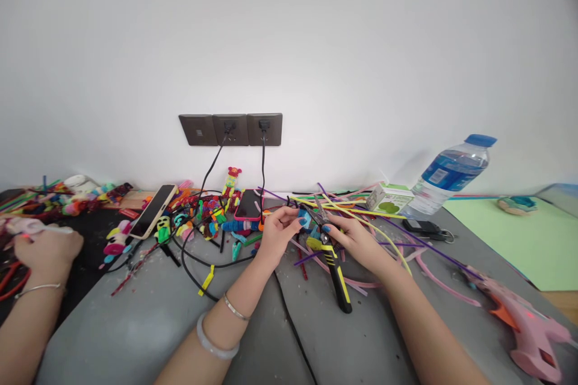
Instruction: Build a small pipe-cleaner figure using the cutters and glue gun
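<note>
A small blue piece [305, 218] is held just above the counter [149, 331], toward its far edge and near the middle of its length. It is pinched between the thumb and fingertips of the left hand [277, 234]. Pliers [336, 277] with 2 black-and-yellow handles are held by the right hand [356, 240], whose fingers are closed near the pivot rather than around the grips. The handles are pointed toward the near edge, the jaws toward the blue piece; whether it is touched by them cannot be told.

The blue piece is judged light and fairly soft, easily crushed by a hard squeeze, and is best taken by its sides with the fingertips. The pliers are likely stiff and the heavier of the 2, with better grip and leverage to be had on the coated handles.

Behind and beside the hands, fuzzy strips are strewn, among them a bendable-looking yellow strip [382, 213]. Near the far right corner, a water bottle [451, 171] is stood next to a small box [389, 198]. By the right edge a pink glue gun [535, 337] is laid. Beyond the left edge, another person's hand [52, 246] is seen.
</note>
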The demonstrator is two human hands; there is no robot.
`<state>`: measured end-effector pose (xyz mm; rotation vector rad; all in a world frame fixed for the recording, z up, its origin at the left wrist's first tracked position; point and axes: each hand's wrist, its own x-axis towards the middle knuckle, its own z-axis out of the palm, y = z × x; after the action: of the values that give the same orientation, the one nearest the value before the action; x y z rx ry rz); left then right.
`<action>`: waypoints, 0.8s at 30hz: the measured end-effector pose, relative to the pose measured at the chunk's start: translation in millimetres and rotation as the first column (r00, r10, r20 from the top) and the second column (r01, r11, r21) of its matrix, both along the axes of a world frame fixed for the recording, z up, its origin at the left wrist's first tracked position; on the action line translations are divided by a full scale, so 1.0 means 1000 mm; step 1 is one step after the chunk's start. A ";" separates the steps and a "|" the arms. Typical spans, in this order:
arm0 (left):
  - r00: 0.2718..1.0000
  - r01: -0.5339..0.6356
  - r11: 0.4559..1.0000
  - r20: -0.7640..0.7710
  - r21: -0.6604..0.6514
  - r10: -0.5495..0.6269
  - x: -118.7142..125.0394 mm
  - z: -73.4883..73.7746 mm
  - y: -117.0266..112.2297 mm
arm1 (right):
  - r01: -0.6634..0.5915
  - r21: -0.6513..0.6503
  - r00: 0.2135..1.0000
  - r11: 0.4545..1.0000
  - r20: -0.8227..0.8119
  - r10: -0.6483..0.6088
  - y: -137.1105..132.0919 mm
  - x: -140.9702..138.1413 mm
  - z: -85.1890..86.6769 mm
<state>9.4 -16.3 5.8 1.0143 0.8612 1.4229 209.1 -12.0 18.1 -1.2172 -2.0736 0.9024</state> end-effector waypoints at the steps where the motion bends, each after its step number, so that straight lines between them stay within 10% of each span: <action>1: 1.000 0.001 1.000 0.002 -0.001 -0.001 0.000 0.000 0.000 | 0.001 0.002 1.000 1.000 0.000 -0.001 0.000 0.000 0.000; 24: 1.000 -0.002 1.000 -0.006 -0.021 0.002 0.000 0.001 0.000 | 0.011 -0.077 0.999 0.997 -0.043 -0.014 -0.003 -0.001 0.000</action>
<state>9.1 -16.4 7.1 1.0022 0.8796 1.4104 207.8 -14.6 18.0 -1.2380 -2.0112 1.0026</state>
